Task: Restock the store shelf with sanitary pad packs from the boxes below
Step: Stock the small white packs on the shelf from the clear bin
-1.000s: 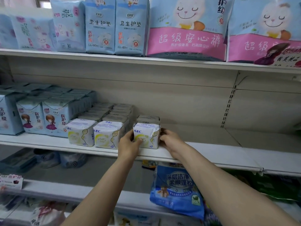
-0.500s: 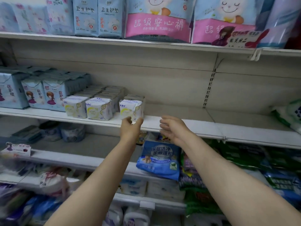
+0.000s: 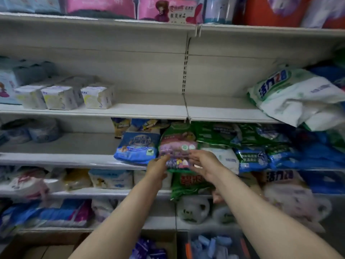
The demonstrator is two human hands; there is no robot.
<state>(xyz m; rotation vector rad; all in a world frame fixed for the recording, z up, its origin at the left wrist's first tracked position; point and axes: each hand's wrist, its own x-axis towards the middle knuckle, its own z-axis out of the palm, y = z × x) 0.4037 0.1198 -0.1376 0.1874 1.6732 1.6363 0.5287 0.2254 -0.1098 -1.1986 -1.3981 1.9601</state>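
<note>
Three pad packs (image 3: 61,97) abreast, long axes apparently shelf-deep (image 3: 149,109); both hands' (image 3: 157,168) (image 3: 203,162) grip slack, empty.

the middle shelf (image 3: 149,110) lies bare right of the white pad packs (image 3: 97,97) up to the slumped detergent bag (image 3: 298,98). the shelf below is crowded with bags (image 3: 137,146).
</note>
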